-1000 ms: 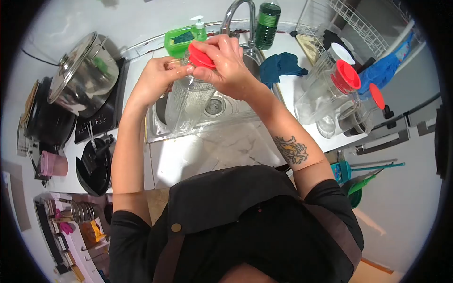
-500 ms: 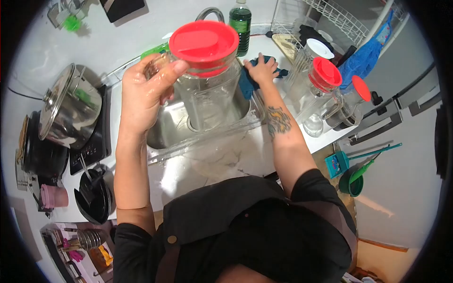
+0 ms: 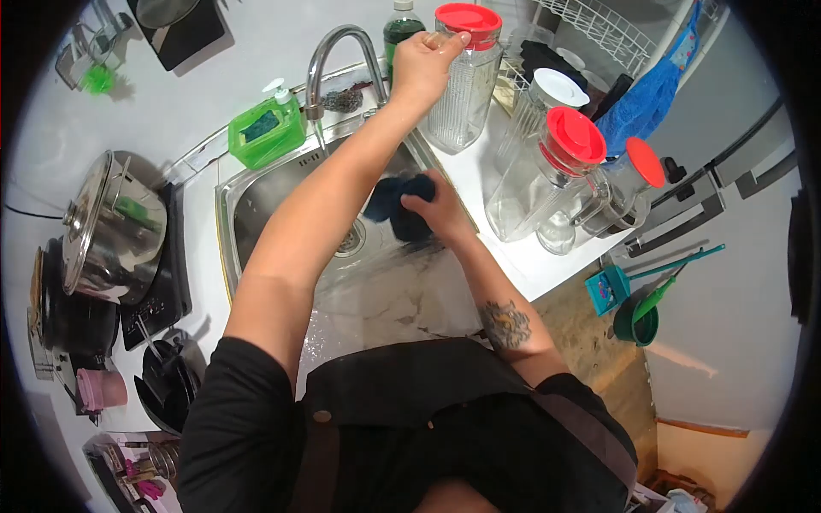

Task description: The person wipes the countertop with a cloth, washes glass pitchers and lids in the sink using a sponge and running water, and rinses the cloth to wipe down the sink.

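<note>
A clear ribbed pitcher with a red lid (image 3: 466,98) stands upright on the counter right of the sink. My left hand (image 3: 425,68) reaches across to its upper left side, fingers closed at the handle just under the lid. Over the right part of the steel sink (image 3: 248,201), my right hand (image 3: 440,205) grips a bunched dark blue cloth (image 3: 402,205). The curved faucet (image 3: 346,38) rises behind the basin. Other glass pitchers stand to the right, one with a white lid (image 3: 560,88) and one with a red lid (image 3: 575,137).
A green sponge holder (image 3: 265,132) sits at the sink's back left corner. The steel pot (image 3: 124,231) and black pans (image 3: 167,376) are at the left. A green bottle (image 3: 400,32) stands behind my left hand. A wire rack (image 3: 599,30) and blue bag (image 3: 646,107) are back right.
My left hand has carried the red-lidded pitcher from above the sink to the right counter. My right hand has lifted the blue cloth off the counter and brought it over the sink.
</note>
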`<action>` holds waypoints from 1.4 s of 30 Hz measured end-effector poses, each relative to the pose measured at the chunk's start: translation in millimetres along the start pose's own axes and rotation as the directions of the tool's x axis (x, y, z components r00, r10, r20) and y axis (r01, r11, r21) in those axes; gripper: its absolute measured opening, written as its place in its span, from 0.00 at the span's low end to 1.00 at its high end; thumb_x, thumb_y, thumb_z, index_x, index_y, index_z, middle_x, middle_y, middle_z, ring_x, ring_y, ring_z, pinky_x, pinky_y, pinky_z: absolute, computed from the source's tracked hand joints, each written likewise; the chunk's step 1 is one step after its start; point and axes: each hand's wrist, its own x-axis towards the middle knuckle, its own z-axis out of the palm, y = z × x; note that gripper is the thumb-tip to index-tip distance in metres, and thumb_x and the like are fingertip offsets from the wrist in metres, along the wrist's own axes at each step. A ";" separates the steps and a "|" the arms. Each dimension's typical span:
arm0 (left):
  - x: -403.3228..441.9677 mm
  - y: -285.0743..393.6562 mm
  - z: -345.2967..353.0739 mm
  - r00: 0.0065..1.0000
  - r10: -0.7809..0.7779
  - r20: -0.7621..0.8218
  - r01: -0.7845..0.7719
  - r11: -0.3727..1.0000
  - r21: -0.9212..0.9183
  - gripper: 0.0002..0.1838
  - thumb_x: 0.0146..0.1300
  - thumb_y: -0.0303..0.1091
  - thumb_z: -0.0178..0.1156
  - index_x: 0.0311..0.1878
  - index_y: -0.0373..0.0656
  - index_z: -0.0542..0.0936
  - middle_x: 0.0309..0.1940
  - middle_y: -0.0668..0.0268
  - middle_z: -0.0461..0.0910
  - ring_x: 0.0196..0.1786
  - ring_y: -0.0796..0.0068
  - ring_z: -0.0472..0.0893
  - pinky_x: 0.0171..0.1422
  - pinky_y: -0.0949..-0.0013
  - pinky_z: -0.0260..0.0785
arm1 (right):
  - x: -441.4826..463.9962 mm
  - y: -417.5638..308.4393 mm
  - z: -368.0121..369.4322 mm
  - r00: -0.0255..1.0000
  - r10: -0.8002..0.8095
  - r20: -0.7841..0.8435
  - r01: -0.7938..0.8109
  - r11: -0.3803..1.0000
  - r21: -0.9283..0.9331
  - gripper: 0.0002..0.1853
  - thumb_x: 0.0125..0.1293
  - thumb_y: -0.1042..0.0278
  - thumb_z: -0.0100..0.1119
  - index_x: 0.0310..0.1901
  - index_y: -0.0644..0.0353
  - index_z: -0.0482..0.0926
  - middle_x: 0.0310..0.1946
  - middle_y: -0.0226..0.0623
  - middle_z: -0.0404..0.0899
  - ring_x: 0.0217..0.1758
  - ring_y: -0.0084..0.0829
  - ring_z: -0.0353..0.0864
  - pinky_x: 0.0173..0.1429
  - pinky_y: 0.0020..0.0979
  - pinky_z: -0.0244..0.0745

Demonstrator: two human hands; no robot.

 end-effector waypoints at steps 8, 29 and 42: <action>17.8 -61.3 30.5 1.000 -0.016 0.011 0.012 0.960 0.278 0.26 0.47 0.53 0.64 0.26 0.34 0.75 0.25 0.54 0.78 0.30 0.60 0.77 0.38 0.64 0.68 | -85.9 -47.4 -46.1 0.937 -0.342 -0.071 0.268 0.834 -0.482 0.26 0.38 0.75 0.63 0.45 0.60 0.70 0.46 0.47 0.69 0.51 0.45 0.67 0.55 0.39 0.61; -80.7 -56.6 -114.3 0.739 -0.571 0.358 0.494 0.820 0.289 0.36 0.58 0.65 0.44 0.46 0.38 0.77 0.38 0.60 0.77 0.44 0.71 0.71 0.55 0.70 0.59 | 24.0 -42.7 27.7 0.990 0.040 0.136 -0.052 0.995 0.084 0.17 0.51 0.81 0.57 0.45 0.60 0.73 0.35 0.37 0.75 0.38 0.31 0.75 0.45 0.26 0.70; -155.7 -145.5 -202.7 0.794 -0.598 -0.106 0.416 0.663 -0.623 0.23 0.62 0.54 0.48 0.43 0.42 0.75 0.35 0.64 0.79 0.37 0.66 0.79 0.49 0.60 0.70 | 81.0 28.5 93.3 0.818 0.251 0.518 -0.420 0.875 0.240 0.17 0.51 0.72 0.64 0.43 0.65 0.73 0.33 0.37 0.78 0.35 0.31 0.78 0.41 0.32 0.75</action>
